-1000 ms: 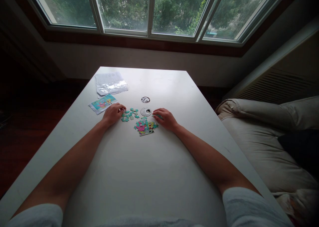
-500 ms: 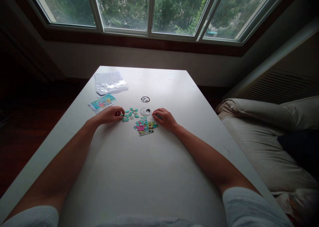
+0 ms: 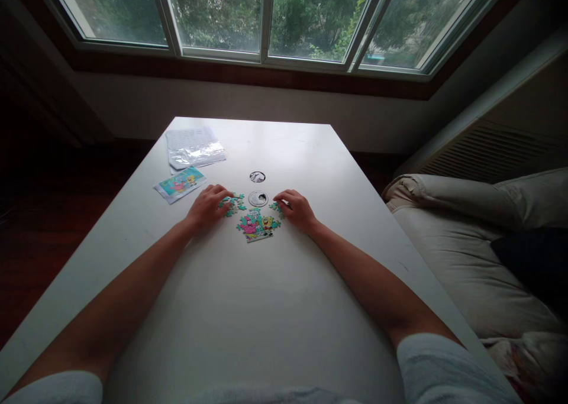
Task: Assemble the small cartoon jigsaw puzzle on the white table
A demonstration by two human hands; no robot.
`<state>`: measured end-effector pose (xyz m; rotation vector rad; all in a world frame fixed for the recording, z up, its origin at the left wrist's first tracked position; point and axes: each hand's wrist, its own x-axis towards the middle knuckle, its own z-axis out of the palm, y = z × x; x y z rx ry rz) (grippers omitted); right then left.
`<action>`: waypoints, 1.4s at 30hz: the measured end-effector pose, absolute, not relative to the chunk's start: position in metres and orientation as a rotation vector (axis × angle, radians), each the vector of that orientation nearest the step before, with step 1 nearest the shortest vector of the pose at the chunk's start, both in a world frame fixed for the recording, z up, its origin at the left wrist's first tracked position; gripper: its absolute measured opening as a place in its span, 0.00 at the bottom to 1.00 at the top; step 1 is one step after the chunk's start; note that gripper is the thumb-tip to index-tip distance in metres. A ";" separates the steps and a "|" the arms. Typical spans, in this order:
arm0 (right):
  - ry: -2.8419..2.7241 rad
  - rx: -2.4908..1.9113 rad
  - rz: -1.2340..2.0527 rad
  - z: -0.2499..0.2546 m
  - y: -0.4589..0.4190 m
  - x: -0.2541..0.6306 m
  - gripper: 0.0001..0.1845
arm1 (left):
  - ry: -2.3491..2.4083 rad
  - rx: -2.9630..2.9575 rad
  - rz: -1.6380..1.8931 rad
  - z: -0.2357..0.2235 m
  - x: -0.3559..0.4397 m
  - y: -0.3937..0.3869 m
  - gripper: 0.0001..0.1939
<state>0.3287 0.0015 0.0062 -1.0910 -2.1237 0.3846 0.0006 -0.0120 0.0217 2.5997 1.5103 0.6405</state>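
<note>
A partly joined jigsaw puzzle (image 3: 256, 226) lies mid-table, showing a pink and a yellow cartoon figure. My left hand (image 3: 208, 207) reaches over the loose teal puzzle pieces (image 3: 237, 202) left of it, thumb and fingers apart, covering some pieces. On the other side, my right hand (image 3: 296, 210) rests with bent fingers, thumb slightly apart from the index finger. A few more teal pieces (image 3: 274, 206) lie beside its fingertips, partly hidden under the hand. I see no piece held in either hand.
A small picture card (image 3: 181, 184) with the cartoon figures lies at the left on the white table (image 3: 257, 309). Behind it are papers in a clear plastic sleeve (image 3: 195, 148). Two round fittings, a ringed one (image 3: 258, 199) and a farther one (image 3: 257, 177), sit beyond the puzzle. A sofa (image 3: 444, 256) stands right.
My left hand has moved right and its fingers now spread over the loose pieces. My right hand has shifted only slightly, with more teal pieces showing beside its fingertips.
</note>
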 end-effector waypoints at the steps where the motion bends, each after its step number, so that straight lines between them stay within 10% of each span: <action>1: -2.090 -1.114 0.384 0.006 0.003 0.330 0.11 | 1.510 2.622 0.633 0.020 0.005 -0.014 0.18; 42: -2.156 -1.135 0.451 0.008 -0.004 0.311 0.07 | 1.602 2.497 0.707 0.016 0.032 -0.022 0.07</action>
